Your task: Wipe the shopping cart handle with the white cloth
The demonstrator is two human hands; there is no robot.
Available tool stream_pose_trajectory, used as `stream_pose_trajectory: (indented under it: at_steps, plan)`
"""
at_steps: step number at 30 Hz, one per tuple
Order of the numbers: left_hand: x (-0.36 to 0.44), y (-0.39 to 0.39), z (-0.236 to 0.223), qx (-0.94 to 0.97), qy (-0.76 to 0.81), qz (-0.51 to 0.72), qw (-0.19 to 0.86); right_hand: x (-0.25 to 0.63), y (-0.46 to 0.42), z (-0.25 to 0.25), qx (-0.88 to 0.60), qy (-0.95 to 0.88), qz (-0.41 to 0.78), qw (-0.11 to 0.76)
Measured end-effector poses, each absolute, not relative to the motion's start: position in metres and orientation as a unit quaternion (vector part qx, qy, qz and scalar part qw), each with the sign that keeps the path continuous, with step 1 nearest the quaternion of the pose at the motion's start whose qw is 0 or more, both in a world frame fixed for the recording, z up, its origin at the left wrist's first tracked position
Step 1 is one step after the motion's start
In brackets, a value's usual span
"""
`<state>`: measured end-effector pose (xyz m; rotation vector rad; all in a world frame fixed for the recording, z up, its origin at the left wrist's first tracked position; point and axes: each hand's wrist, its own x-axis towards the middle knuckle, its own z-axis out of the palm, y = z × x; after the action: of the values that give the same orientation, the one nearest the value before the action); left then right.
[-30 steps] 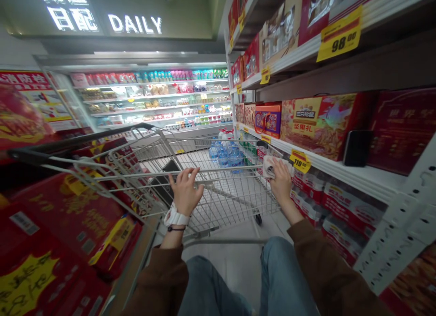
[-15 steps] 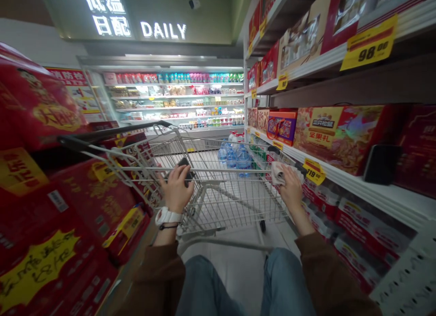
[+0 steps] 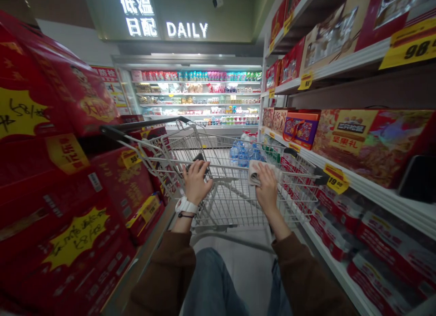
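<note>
A wire shopping cart (image 3: 235, 202) stands sideways in front of me, its dark handle (image 3: 146, 124) off to the left. My left hand (image 3: 196, 180), with a white watch on the wrist, lies over the near top rim, fingers hooked across the wire and thumb out to the side. Just behind those fingers is a small black piece (image 3: 198, 159); what it is I cannot make out. Farther right along the same rim, my right hand (image 3: 267, 189) presses a folded pale cloth (image 3: 255, 171) against the wire. The fingertips lie on top of the cloth.
Red gift boxes (image 3: 112, 180) are stacked close on the left. Shelves on the right hold a nut gift box (image 3: 368, 143), a dark phone-like object (image 3: 418, 179) and wrapped packs (image 3: 391, 239). Blue water bottles (image 3: 243, 156) stand beyond the cart, before a lit chiller (image 3: 197, 98).
My right hand has slid the cloth leftward along the rim, nearer my left hand. The left hand keeps its place on the cart. My view has turned a little to the left.
</note>
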<state>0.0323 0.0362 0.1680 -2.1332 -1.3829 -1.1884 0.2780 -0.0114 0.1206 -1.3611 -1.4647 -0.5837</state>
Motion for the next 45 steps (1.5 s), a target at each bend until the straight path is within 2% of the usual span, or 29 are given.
stream_pose_trajectory:
  at_steps: [5, 12, 15, 28, 38, 45]
  plan:
    - [0.028, 0.033, 0.169, -0.759, -0.483, -0.401, 0.170, 0.249, -0.005, 0.132, -0.533, -0.664, -0.235, 0.470]
    - [-0.017, 0.040, 0.178, -0.735, -0.499, -0.402, 0.222, 0.324, -0.015, 0.122, -0.559, -0.630, -0.259, 0.473]
    - [-0.018, 0.042, 0.179, -0.742, -0.497, -0.394, 0.217, 0.328, -0.013, 0.123, -0.579, -0.609, -0.257, 0.477]
    - [0.004, 0.035, 0.174, -0.747, -0.498, -0.393, 0.197, 0.175, 0.015, 0.166, -0.519, -0.703, -0.207, 0.441]
    - [-0.045, 0.020, 0.128, -0.690, -0.562, -0.390, 0.234, 0.197, 0.008, 0.159, -0.534, -0.676, -0.213, 0.462]
    - [-0.052, 0.030, 0.138, -0.700, -0.573, -0.360, 0.227, 0.153, 0.016, 0.167, -0.494, -0.709, -0.208, 0.458]
